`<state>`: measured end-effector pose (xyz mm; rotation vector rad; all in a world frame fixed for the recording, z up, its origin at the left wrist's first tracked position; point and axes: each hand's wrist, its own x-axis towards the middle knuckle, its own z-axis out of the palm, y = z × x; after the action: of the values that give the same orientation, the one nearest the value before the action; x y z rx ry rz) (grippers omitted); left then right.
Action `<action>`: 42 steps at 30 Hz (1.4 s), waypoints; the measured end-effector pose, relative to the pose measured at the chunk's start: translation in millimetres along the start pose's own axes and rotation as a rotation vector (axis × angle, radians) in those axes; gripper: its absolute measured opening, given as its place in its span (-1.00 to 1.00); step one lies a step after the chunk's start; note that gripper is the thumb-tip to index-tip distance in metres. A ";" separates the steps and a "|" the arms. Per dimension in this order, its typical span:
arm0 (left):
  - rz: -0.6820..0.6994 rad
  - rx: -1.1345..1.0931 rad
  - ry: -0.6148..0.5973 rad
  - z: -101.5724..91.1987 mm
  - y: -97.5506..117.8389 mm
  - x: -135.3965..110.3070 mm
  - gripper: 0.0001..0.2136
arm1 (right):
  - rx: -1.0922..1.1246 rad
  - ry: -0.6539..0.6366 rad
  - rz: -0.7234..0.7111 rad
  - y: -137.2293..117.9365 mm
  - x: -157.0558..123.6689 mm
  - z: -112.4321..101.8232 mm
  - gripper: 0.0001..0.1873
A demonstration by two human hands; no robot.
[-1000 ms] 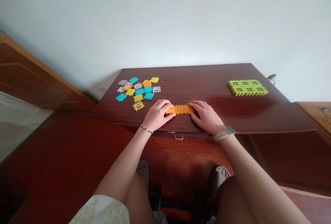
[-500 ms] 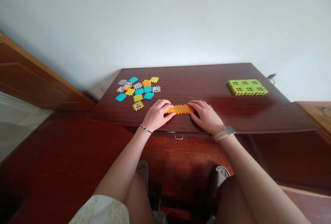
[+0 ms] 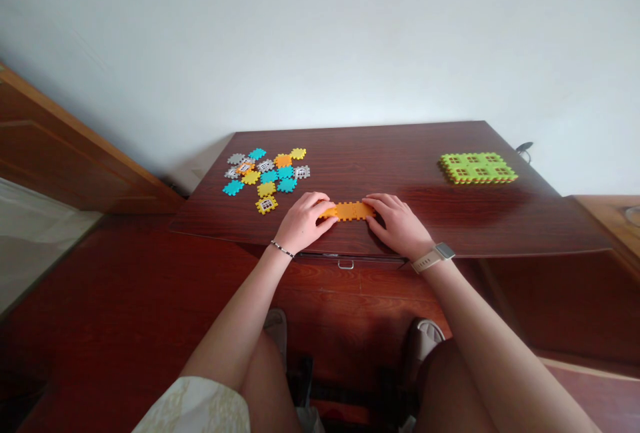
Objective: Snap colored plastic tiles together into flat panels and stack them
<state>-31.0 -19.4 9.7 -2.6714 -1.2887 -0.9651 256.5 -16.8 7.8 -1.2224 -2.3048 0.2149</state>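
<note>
A strip of joined orange interlocking tiles [image 3: 346,211] lies near the front edge of the dark wooden table [image 3: 370,153]. My left hand [image 3: 304,220] grips its left end between thumb and fingers. At the right end, my right hand [image 3: 397,220] holds it the same way. The fingers cover both ends of the strip; its notched middle shows between them. Closest to my left hand among the loose tiles is a yellow window tile [image 3: 267,204].
Loose turquoise tiles [image 3: 286,185], plus yellow, grey and orange ones, are scattered at the table's left. On the right sits a block of lime green tiles [image 3: 479,168] with window openings. A drawer handle [image 3: 345,264] is below the front edge. A wall stands behind.
</note>
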 end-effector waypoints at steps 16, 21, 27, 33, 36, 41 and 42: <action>-0.025 -0.011 -0.022 1.8 -1.5 -0.5 -0.83 | -0.010 0.013 -0.005 0.5 -0.4 1.0 -0.56; -0.035 -0.026 -0.028 2.7 -2.6 -0.8 -0.83 | -0.007 0.012 -0.002 0.2 0.0 0.8 -0.56; -0.043 -0.044 -0.038 2.3 -3.3 -0.6 -0.82 | 0.000 0.017 0.004 -0.6 0.2 0.4 -0.55; -0.043 -0.042 -0.038 3.0 -3.6 -0.2 -0.83 | 0.004 0.021 0.001 -1.0 0.1 0.6 -0.53; -0.040 -0.041 -0.037 3.0 -3.4 0.2 -0.83 | 0.001 0.020 0.001 -0.7 0.2 0.7 -0.54; -0.039 -0.035 -0.041 2.5 -2.8 1.3 -0.85 | -0.008 0.011 0.001 0.0 0.3 0.9 -0.56; -0.038 -0.033 -0.041 2.5 -2.7 1.4 -0.85 | -0.010 0.010 0.002 0.1 0.3 0.9 -0.56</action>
<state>-31.0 -16.0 7.8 -2.7148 -1.3486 -0.9484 256.0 -16.4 7.1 -1.2284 -2.2987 0.1984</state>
